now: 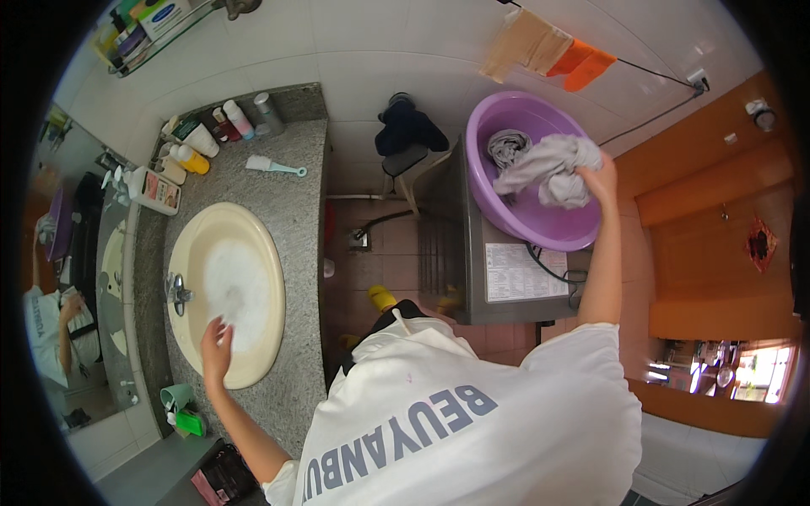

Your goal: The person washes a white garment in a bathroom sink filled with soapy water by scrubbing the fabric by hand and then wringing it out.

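Note:
My right hand (601, 179) is closed round a bunched light-grey garment (558, 169), whose exact kind does not show. It holds the garment at the right side of a purple basin (477, 173). A darker, striped bundle of cloth (509, 147) lies inside the basin, beside the held garment. On the left, my left hand (216, 346) is over the near part of a cream oval sink (272, 261), its fingers apart and nothing in them. White suds (232, 282) fill the sink below a chrome tap (179, 294).
The basin stands on a grey machine (472, 261) with a paper label on top. A light-blue brush (278, 166) lies on the granite counter (301, 228), with bottles along its back. Dark cloth covers a stool (403, 158) between counter and machine. Cloths (527, 44) hang on the wall.

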Demonstrator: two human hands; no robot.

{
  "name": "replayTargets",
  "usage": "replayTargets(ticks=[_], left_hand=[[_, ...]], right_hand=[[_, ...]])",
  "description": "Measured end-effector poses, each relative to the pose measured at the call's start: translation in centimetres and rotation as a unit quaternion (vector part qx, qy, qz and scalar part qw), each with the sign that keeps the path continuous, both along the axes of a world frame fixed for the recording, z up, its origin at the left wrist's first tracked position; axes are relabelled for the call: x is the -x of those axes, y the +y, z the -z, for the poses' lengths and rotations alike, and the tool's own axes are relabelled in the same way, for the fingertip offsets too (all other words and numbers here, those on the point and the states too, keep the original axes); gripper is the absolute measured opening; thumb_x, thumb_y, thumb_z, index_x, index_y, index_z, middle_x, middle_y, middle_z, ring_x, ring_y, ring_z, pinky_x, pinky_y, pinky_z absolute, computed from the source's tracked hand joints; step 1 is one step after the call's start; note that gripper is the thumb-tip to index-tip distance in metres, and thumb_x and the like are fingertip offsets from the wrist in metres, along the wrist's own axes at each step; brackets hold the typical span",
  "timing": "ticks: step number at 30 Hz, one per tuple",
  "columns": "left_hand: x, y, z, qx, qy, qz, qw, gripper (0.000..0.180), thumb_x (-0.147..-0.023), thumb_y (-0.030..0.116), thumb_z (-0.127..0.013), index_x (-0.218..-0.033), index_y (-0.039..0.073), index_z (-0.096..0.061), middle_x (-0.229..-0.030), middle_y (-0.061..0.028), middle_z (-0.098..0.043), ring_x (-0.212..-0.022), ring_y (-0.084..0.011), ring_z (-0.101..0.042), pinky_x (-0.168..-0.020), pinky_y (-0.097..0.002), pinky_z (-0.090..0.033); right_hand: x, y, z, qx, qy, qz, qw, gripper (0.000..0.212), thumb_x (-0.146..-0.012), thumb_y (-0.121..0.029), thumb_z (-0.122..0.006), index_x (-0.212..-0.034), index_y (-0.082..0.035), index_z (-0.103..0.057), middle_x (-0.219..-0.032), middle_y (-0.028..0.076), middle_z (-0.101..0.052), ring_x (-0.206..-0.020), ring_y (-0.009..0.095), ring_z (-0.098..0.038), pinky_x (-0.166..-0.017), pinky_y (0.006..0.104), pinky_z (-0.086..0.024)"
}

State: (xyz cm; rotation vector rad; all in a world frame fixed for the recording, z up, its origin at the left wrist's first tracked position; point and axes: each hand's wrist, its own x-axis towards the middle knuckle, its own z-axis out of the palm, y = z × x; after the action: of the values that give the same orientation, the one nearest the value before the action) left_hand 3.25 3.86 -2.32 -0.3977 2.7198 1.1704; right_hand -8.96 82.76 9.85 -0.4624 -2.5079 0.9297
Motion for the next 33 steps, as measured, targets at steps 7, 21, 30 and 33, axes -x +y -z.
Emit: replayTargets(ticks=[7, 21, 30, 33], left_hand=[[9.8, 23.5, 0.1, -0.363, -0.070, 0.226, 0.901, 0.041, -0.091, 0.016, -0.055, -0.128, 0.003, -0.044, -0.113, -0.0117, -0.060, -0.102, -0.0191, -0.059, -0.088, -0.0319, -0.047], [17.0, 46.3, 0.2, -0.434, -0.325, 0.079, 0.836, 0.092, -0.070, 0.039, -0.075, -0.136, -0.002, -0.026, -0.134, -0.0230, -0.036, -0.122, -0.0379, -0.040, -0.076, -0.0517, -0.054], [14.5, 44.2, 0.1, -0.223, -0.012, 0.137, 0.965, 0.046, -0.062, 0.021, -0.071, -0.101, 0.002, -0.056, -0.092, -0.0190, -0.064, -0.082, -0.0295, -0.064, -0.074, -0.0369, -0.051], [14.1, 40.8, 2.2, -0.242, -0.011, 0.107, 0.964, 0.042, -0.062, 0.015, -0.070, -0.100, 0.000, -0.060, -0.091, -0.0146, -0.065, -0.083, -0.0242, -0.064, -0.075, -0.0333, -0.049]], right_hand=[[-2.7, -8.5, 6.8, 0.064, -0.171, -0.099, 0.978, 0.056, -0.056, -0.005, -0.070, -0.111, 0.002, -0.059, -0.104, 0.013, -0.064, -0.097, 0.023, -0.061, -0.085, 0.0305, -0.046], [-5.7, -12.3, 7.7, 0.253, -0.223, -0.190, 0.922, 0.063, -0.060, 0.002, -0.071, -0.120, 0.002, -0.053, -0.110, 0.008, -0.061, -0.100, 0.016, -0.058, -0.089, 0.0289, -0.044], [-7.8, -16.1, 7.4, 0.197, -0.207, -0.215, 0.934, 0.051, -0.062, -0.003, -0.072, -0.110, 0.002, -0.058, -0.101, 0.009, -0.065, -0.094, 0.017, -0.061, -0.085, 0.0297, -0.046], [-9.2, -16.0, 9.1, 0.131, -0.217, -0.197, 0.947, 0.050, -0.060, -0.006, -0.072, -0.108, 0.002, -0.059, -0.097, 0.012, -0.066, -0.092, 0.020, -0.062, -0.083, 0.0312, -0.047]])
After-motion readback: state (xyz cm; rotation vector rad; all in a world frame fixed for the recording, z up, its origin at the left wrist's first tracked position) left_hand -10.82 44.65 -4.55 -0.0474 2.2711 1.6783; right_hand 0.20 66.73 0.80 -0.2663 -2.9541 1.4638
